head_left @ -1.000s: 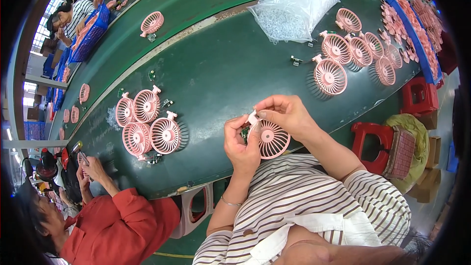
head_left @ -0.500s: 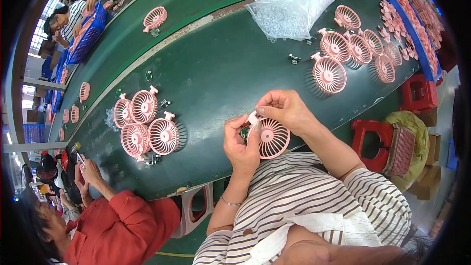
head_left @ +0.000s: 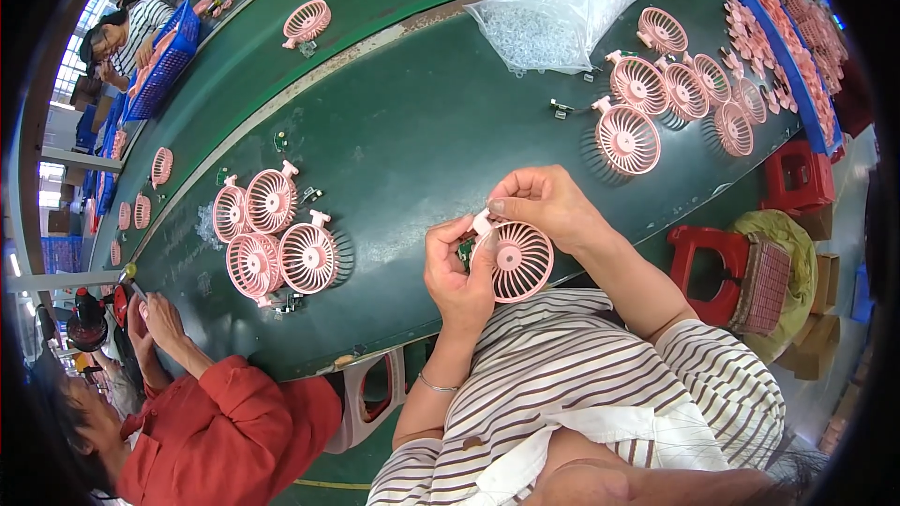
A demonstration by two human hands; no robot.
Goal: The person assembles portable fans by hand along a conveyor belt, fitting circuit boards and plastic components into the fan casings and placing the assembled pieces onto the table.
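Key relation: stem [head_left: 482,222] of the pink fan housing [head_left: 523,262] lies between the two hands, at the fingertips of both. Its long axis runs from the round rim up and to the left, slanted away from the person's body. Neither hand is clearly nearer; both touch the piece.

Left hand [head_left: 454,272]: grip narrow, holding the housing at its left edge, thumb over the rim by the stem's base, fingers curled behind. A green circuit board [head_left: 465,251] shows between thumb and fingers; how it is attached cannot be told.

Right hand [head_left: 551,214]: grip narrow, thumb and index finger at the stem's upper end, apparently pinching it; any small part between the fingertips is hidden.

Position relative to grip: the round slatted body lies right of the left grip and below the right one, slatted face toward the camera, near the bench [head_left: 403,141] edge and the striped shirt [head_left: 553,347]. Four similar housings [head_left: 309,258] stand well apart, to the left
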